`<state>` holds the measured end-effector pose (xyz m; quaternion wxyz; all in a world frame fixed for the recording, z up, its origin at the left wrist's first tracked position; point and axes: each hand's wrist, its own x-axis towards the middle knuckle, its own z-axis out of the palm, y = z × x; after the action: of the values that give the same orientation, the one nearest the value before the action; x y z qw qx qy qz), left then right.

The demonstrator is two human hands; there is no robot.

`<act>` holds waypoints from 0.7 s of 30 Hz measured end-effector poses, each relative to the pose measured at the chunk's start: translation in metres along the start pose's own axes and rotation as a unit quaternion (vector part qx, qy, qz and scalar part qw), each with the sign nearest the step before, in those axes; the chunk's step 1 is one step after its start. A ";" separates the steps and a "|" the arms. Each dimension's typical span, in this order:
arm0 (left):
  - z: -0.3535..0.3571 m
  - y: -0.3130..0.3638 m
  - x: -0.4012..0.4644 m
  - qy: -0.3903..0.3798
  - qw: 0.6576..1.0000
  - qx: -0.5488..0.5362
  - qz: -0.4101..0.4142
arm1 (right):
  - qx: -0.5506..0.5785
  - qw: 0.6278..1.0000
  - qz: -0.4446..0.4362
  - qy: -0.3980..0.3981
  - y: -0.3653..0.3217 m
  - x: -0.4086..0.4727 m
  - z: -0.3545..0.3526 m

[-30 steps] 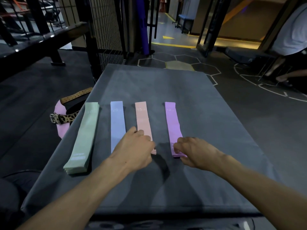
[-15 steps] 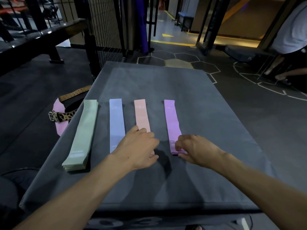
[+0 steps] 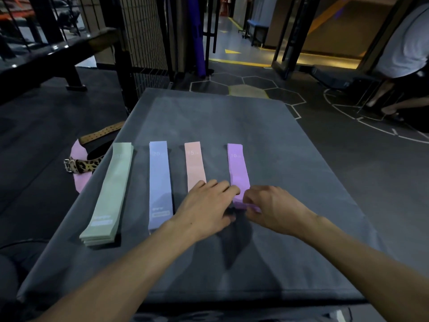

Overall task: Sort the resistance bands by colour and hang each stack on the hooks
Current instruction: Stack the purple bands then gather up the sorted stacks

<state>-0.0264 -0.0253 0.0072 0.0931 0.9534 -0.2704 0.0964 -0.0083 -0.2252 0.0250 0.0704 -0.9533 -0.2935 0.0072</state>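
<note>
Lying side by side on the grey desk [image 3: 267, 140] are a green band stack [image 3: 109, 194], a blue band stack [image 3: 159, 180], a peach band stack [image 3: 194, 163] and a purple band stack [image 3: 238, 168]. Over the peach stack's near end the left hand [image 3: 206, 205] reaches right, its curled fingers [image 3: 233, 189] touching the purple stack. Just beside it, the right hand [image 3: 276, 208] pinches that stack's near end.

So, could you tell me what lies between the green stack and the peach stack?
The blue stack lies between the green stack and peach stack, shown in the head view.
</note>
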 end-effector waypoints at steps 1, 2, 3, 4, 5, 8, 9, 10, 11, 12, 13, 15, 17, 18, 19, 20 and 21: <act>0.003 0.000 0.002 0.015 1.000 -0.004 0.002 | 0.006 1.000 0.006 -0.001 -0.001 0.001 -0.004; 0.006 0.001 0.004 0.028 1.000 -0.003 0.005 | 0.009 1.000 0.011 0.000 -0.002 0.002 -0.007; 0.008 0.002 0.007 0.042 0.999 0.001 0.009 | 0.011 1.000 0.016 -0.002 -0.003 0.002 -0.009; 0.010 0.004 0.009 0.057 0.998 0.006 0.015 | 0.014 1.000 0.019 -0.003 -0.003 0.002 -0.010; 0.010 0.005 0.012 0.073 0.997 0.010 0.020 | 0.018 1.000 0.023 -0.005 -0.003 0.002 -0.011; 0.010 0.004 0.019 0.119 0.992 0.007 0.027 | 0.031 0.999 0.026 0.009 -0.003 0.001 -0.012; 0.010 0.003 0.021 0.131 0.991 0.006 0.030 | 0.032 0.999 0.028 0.013 -0.002 0.001 -0.013; 0.010 0.002 0.023 0.139 0.990 0.005 0.035 | 0.032 0.999 0.032 0.018 0.000 0.001 -0.013; 0.010 0.001 0.025 0.143 0.989 0.002 0.040 | 0.032 0.999 0.036 0.021 0.001 0.000 -0.013; 0.010 0.000 0.026 0.143 0.989 -0.001 0.041 | 0.034 0.998 0.037 0.026 0.002 0.000 -0.013; 0.010 0.000 0.027 0.142 0.989 -0.004 0.040 | 0.037 0.998 0.034 0.029 0.003 -0.001 -0.014; 0.011 -0.001 0.029 0.144 0.989 -0.010 0.037 | 0.030 0.999 0.018 0.028 0.004 -0.004 -0.015; 0.011 -0.002 0.031 0.157 0.987 -0.011 0.039 | -0.009 1.000 0.015 0.026 0.005 -0.007 -0.014; 0.009 -0.003 0.032 0.165 0.985 -0.011 0.040 | -0.042 0.998 0.014 0.043 0.006 -0.007 -0.013; 0.008 -0.004 0.033 0.174 0.984 -0.011 0.041 | -0.082 0.994 0.009 0.068 0.005 -0.006 -0.011; 0.006 -0.004 0.033 0.184 0.982 -0.013 0.042 | -0.119 0.988 0.006 0.103 0.005 -0.005 -0.009; 0.004 -0.003 0.034 0.195 0.980 -0.015 0.042 | -0.144 0.979 0.004 0.146 0.004 -0.003 -0.008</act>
<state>0.0042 -0.0406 0.0111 0.1542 0.9025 -0.2880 0.2806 -0.0083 -0.2310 0.0318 -0.0253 -0.9455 -0.2743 -0.1739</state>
